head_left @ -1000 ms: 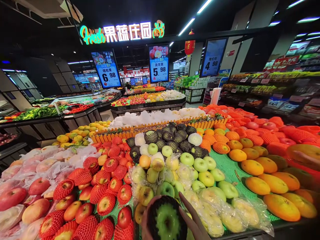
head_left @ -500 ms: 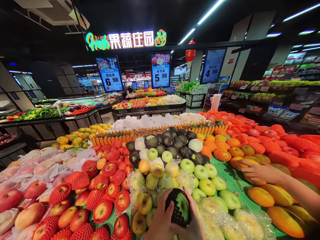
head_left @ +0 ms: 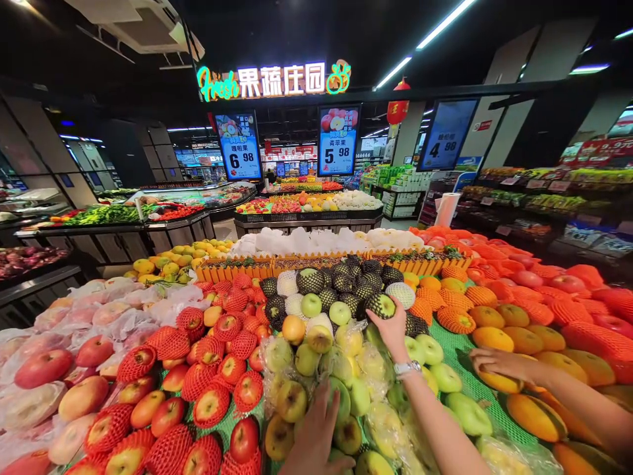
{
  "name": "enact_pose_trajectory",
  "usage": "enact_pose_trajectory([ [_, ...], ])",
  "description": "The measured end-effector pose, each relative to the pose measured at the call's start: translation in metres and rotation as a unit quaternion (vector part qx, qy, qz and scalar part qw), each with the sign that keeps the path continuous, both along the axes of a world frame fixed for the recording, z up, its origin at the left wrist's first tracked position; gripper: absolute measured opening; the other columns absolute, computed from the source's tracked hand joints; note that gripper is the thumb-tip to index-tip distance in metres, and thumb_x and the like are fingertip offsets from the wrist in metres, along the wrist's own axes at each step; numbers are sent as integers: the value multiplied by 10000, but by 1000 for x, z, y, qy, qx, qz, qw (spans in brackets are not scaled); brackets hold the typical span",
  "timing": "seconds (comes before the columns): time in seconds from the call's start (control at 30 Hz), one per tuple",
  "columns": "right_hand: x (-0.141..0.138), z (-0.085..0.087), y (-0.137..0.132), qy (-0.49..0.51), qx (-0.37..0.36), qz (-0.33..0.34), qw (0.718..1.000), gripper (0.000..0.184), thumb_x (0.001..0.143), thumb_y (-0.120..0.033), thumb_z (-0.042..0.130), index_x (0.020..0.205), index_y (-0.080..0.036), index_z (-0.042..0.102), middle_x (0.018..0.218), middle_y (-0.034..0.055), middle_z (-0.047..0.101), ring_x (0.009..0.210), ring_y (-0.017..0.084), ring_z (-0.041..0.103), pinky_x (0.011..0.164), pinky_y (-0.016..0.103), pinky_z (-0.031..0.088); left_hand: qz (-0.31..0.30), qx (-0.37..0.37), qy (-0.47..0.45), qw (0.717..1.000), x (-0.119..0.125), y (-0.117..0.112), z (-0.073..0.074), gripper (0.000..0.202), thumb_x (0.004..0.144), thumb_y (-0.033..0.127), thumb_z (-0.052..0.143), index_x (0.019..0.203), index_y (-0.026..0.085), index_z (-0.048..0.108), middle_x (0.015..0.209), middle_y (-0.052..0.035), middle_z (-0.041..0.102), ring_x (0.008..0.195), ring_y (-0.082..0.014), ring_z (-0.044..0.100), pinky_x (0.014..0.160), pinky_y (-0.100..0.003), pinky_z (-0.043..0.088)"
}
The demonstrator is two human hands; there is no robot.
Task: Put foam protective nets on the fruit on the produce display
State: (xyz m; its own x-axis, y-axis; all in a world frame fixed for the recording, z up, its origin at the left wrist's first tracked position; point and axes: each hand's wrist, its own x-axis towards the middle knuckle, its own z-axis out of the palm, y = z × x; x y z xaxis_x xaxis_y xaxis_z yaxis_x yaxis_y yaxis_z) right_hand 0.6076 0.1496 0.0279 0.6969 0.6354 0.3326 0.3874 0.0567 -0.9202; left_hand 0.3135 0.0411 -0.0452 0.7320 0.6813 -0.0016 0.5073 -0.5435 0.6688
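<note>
A green apple in a black foam net (head_left: 380, 305) is in the grip of my right hand (head_left: 394, 333), a watch on its wrist. That hand reaches to the front of a pile of black-netted apples (head_left: 342, 277). Lower down, my left hand (head_left: 316, 425) is open, its fingers apart, above green apples (head_left: 347, 434) at the near edge. Whether it touches them I cannot tell. Beside it are yellowish apples (head_left: 291, 401), and apples in clear plastic bags (head_left: 386, 422) lie between my two arms.
Red-netted apples (head_left: 210, 406) fill the left side. On the right, another person's hand (head_left: 499, 366) rests on mangoes (head_left: 537, 417). A low orange fence (head_left: 237, 270) runs behind the pile. Price screens (head_left: 339, 142) hang overhead.
My right hand has carried the black-netted apple forward to the pile. My left hand has let go of it and stays near the front edge. The view has turned slightly left.
</note>
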Motion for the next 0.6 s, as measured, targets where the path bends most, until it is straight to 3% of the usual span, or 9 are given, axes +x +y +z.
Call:
enact_pose_trajectory([
  [0.1,12,-1,28,-48,-49,2,998,827,619,-556,656,1310,-130,498,1335,208,458,1311,386,455,1132,490,379,12,0,-25,1000,-11,0,-28,1068,842,266,781,1628,296,58,1724,-172,68,1566,-422,57,1239,-658,193],
  [0.2,13,-8,35,-86,-114,6,990,732,638,-466,680,1285,-156,531,1315,218,441,1188,420,538,1029,539,437,38,10,-96,995,-25,-3,-41,985,896,256,708,1628,333,54,1739,-118,69,1580,-373,58,1259,-603,185],
  [0.3,10,-13,36,-117,-159,4,980,678,673,-396,681,1298,-176,534,1315,228,432,1190,461,530,982,580,440,49,7,-121,991,-36,-9,-39,908,929,225,634,1636,330,72,1745,-97,84,1589,-343,90,1268,-558,198],
  [0.43,6,-13,41,-134,-177,11,975,742,676,-354,709,1367,-194,493,1344,232,420,1251,469,495,965,580,451,52,9,-126,991,-36,-14,-31,886,919,201,621,1640,295,114,1740,-121,118,1587,-347,127,1260,-553,231],
  [0.53,6,-10,42,-128,-167,23,977,838,643,-464,766,1378,-168,493,1378,259,417,1290,498,466,990,617,429,47,8,-127,991,-33,-15,-28,915,890,193,658,1637,302,142,1732,-128,152,1580,-367,152,1245,-587,252],
  [0.6,6,-8,41,-117,-154,33,981,933,578,-587,804,1348,-142,523,1413,291,410,1326,553,417,1035,698,349,45,9,-127,991,-32,-15,-29,937,874,178,672,1635,322,143,1730,-126,165,1576,-371,162,1236,-610,262],
])
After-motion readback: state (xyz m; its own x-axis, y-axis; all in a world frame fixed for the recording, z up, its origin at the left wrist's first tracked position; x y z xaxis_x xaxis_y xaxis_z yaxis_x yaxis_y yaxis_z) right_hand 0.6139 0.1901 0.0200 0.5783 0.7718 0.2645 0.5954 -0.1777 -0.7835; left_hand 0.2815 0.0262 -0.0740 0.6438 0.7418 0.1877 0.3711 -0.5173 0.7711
